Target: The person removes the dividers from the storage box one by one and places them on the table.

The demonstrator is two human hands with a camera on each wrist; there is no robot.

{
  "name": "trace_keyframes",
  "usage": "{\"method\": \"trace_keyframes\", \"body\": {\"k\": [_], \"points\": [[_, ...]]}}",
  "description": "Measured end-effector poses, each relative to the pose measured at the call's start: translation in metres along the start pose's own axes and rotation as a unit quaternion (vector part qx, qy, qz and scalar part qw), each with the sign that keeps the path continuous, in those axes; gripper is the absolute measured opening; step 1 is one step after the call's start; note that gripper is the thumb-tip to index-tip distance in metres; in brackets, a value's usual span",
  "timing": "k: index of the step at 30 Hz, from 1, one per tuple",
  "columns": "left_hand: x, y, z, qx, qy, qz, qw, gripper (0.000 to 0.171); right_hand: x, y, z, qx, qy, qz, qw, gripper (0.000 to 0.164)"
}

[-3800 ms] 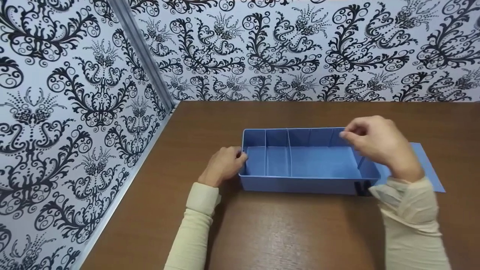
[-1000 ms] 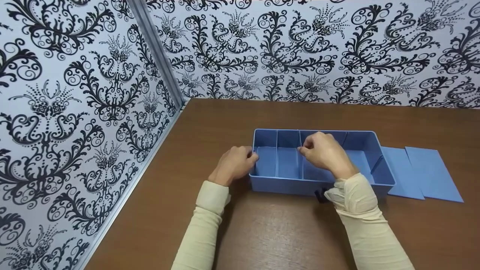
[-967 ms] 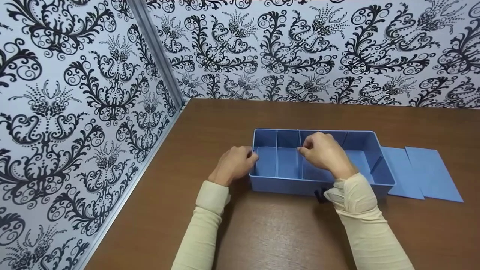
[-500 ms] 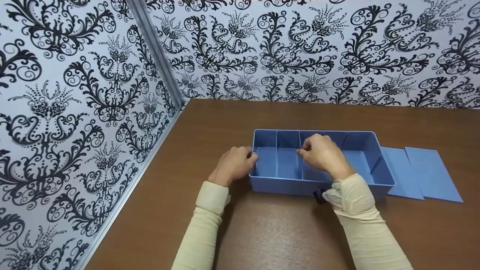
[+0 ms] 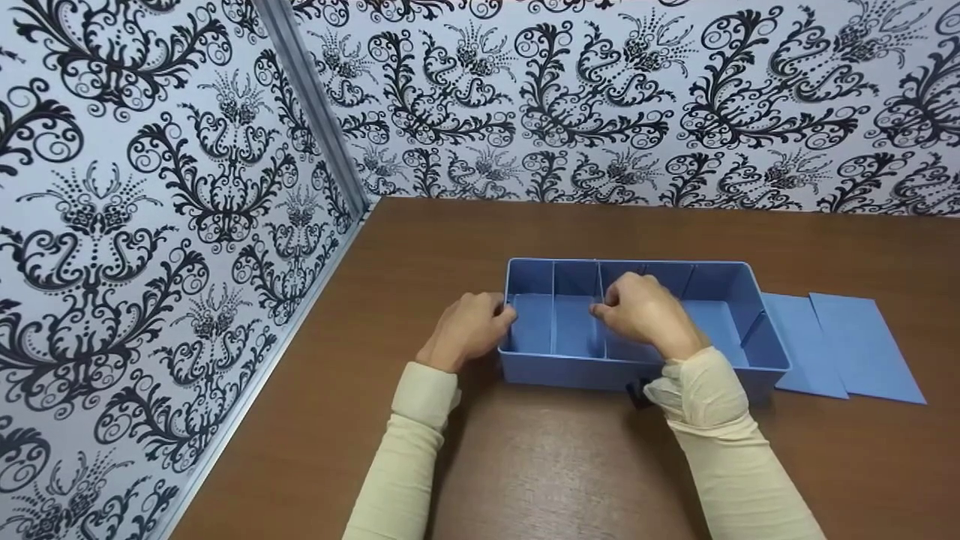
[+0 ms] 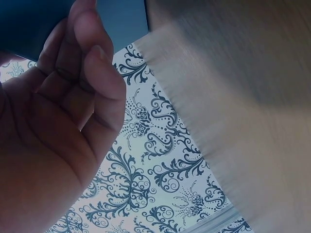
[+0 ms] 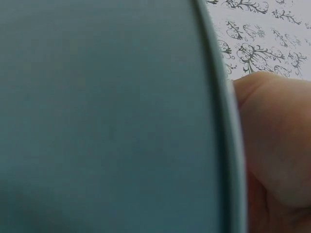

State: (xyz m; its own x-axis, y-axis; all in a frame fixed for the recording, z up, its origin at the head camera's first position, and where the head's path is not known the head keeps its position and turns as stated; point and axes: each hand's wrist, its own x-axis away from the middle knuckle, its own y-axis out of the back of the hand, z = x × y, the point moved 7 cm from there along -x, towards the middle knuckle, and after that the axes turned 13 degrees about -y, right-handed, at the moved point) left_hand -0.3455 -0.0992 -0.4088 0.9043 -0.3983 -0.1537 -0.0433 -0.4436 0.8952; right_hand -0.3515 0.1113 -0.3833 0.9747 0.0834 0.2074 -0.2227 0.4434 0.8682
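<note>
A long blue plastic bin stands on the table. Two thin upright dividers split its left part, the left divider and the right divider. My left hand grips the bin's left end wall, thumb inside. In the left wrist view, the left hand's fingers curl at the dark blue wall. My right hand reaches into the bin and pinches the right divider; the fingertips are partly hidden. The bin's wall fills most of the right wrist view.
Two flat blue panels, a nearer one and an outer one, overlap on the table right of the bin. A small black device sits at the right sleeve. Patterned wall panels rise behind and at left.
My right hand has moved from the bin's right end to the right divider, then dipped slightly lower. The left hand keeps its grip. A second blue panel now shows at right.
</note>
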Motion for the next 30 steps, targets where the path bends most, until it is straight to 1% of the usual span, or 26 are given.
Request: {"method": "trace_keyframes", "body": {"k": [7, 15, 22, 30], "points": [[0.0009, -0.0007, 0.0008, 0.010, 0.007, 0.000, 0.9999, 0.025, 0.0000, -0.0023, -0.0003, 0.005, -0.010, 0.022, 1.000, 0.033], [0.0014, -0.0015, 0.0005, 0.016, 0.014, 0.006, 0.9997, 0.024, 0.0001, -0.0033, -0.0014, 0.013, -0.023, 0.029, 0.999, 0.038], [0.0005, 0.0004, -0.0008, 0.006, 0.002, -0.002, 1.0000, 0.028, 0.0006, -0.0014, 0.0003, 0.016, -0.007, 0.011, 1.000, 0.038], [0.0004, 0.0004, -0.0007, 0.007, -0.001, -0.003, 1.0000, 0.026, 0.0014, -0.0007, 0.0007, 0.016, -0.006, 0.004, 1.000, 0.037]]}}
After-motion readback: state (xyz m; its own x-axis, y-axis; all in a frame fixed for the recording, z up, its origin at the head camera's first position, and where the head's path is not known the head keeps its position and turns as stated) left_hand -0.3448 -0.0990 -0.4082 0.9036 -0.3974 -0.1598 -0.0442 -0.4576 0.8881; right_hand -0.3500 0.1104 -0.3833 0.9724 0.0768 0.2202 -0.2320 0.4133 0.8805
